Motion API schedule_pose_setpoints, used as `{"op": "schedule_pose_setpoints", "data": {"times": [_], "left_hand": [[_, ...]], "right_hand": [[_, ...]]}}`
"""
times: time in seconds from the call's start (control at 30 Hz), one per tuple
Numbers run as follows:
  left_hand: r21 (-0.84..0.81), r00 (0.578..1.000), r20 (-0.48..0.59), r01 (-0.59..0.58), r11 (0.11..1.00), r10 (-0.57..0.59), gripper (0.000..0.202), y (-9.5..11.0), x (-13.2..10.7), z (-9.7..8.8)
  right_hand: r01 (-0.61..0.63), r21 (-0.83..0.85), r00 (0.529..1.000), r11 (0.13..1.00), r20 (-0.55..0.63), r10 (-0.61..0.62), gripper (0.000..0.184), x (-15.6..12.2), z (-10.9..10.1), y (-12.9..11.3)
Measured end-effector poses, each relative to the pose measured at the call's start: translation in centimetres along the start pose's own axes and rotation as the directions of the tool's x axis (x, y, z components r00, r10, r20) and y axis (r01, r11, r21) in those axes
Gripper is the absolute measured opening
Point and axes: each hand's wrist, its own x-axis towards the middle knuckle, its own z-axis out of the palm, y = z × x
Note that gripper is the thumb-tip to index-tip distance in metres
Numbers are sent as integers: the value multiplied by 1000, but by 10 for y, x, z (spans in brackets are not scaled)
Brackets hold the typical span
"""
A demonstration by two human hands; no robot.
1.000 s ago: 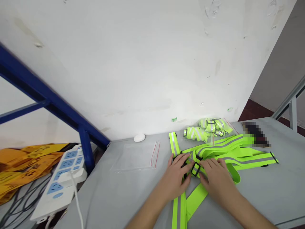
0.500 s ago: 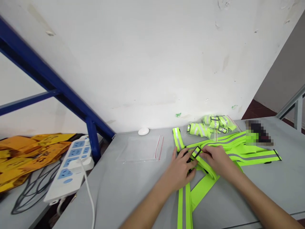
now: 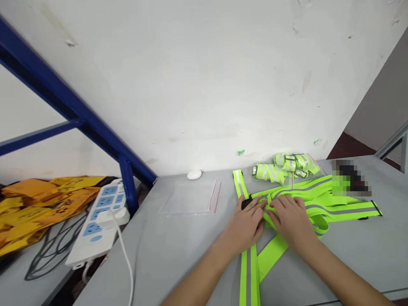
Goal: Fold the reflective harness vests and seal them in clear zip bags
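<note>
Neon yellow-green reflective straps (image 3: 344, 210) with grey stripes and black buckles lie in a loose bundle on the grey table. My left hand (image 3: 247, 223) is at the crossing of the straps, beside a black buckle (image 3: 246, 204), its fingers closed over a strap. Close to its right, my right hand (image 3: 295, 221) has bent fingers and thumb gripping a strap of the same bundle. The fingertips of both hands nearly meet, and they partly hide the strap between them. A strap loop (image 3: 323, 225) sticks out right of my right hand.
Clear zip bags (image 3: 188, 197) lie flat on the left of the table, near a white rounded object (image 3: 194, 174). Packed bags of straps (image 3: 287, 168) rest by the wall. A power strip (image 3: 98, 221), orange-yellow fabric pieces (image 3: 47, 204) and a blue metal frame (image 3: 105, 136) are at left.
The small black-framed buckle that stood up between my hands is now out of sight under my fingers. My right hand has turned flatter over the straps, and a loop shows beside it.
</note>
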Motion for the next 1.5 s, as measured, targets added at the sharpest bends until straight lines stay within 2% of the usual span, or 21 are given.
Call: {"op": "schedule_pose_setpoints", "data": {"times": [0.1, 0.2, 0.3, 0.43, 0.53, 0.7, 0.77, 0.87, 0.93, 1.03, 1.1, 1.23, 1.3, 1.37, 1.43, 1.5], "left_hand": [[-49, 999, 42, 20, 999, -18, 27, 1, 0, -2], [-92, 997, 73, 23, 995, -17, 47, 1, 0, -4], [-107, 996, 93, 20, 994, -11, 65, 0, 0, -4], [-104, 994, 111, 13, 994, -1, 67, -3, 1, -3], [-86, 994, 109, 18, 996, -9, 70, -6, 2, 0], [-47, 998, 59, 24, 999, -22, 77, -17, 4, 2], [-11, 999, 44, 21, 1000, -21, 77, -26, 4, 2], [74, 999, 14, 29, 997, -30, 74, -38, 4, 0], [117, 1000, -11, 24, 993, -23, 78, -39, 5, -4], [89, 992, -110, -49, 995, 59, 93, -22, 15, -12], [56, 962, -221, -153, 987, 161, 95, -2, 26, -18], [39, 849, -385, -376, 926, 361, 64, 36, 51, -21], [-14, 803, -461, -432, 902, 377, 48, 48, 61, -18], [-64, 780, -504, -461, 885, 370, 37, 56, 68, -14], [-95, 781, -511, -466, 879, 359, 32, 62, 73, -10], [-136, 800, -507, -440, 888, 319, 32, 68, 76, -6]], "right_hand": [[47, -50, 999, 998, 6, -46, 8, -18, 4, -7], [38, -136, 998, 990, 47, -32, 24, -30, 14, -6], [48, -177, 997, 983, 76, -35, 28, -32, 22, -3], [57, -242, 985, 969, 171, -15, 27, -22, 20, -8], [59, -246, 969, 967, 246, 4, 28, -13, 11, -9], [57, -207, 969, 977, 248, -4, 24, -11, -11, 9], [66, -136, 979, 988, 203, -37, 23, -16, -23, 19], [54, -3, 997, 999, 58, -54, 24, -26, -45, 32], [43, 80, 999, 996, -2, -43, 25, -32, -59, 39], [58, 195, 998, 979, 15, -62, 25, -38, -78, 45], [70, 253, 995, 965, 53, -86, 26, -41, -86, 47], [80, 329, 991, 941, 72, -109, 25, -50, -90, 52], [92, 352, 994, 931, 29, -109, 24, -56, -90, 58], [87, 371, 996, 924, -4, -93, 24, -61, -90, 67], [67, 361, 998, 930, -29, -61, 25, -67, -90, 77], [63, 300, 996, 952, -84, -39, 28, -72, -90, 83]]}}
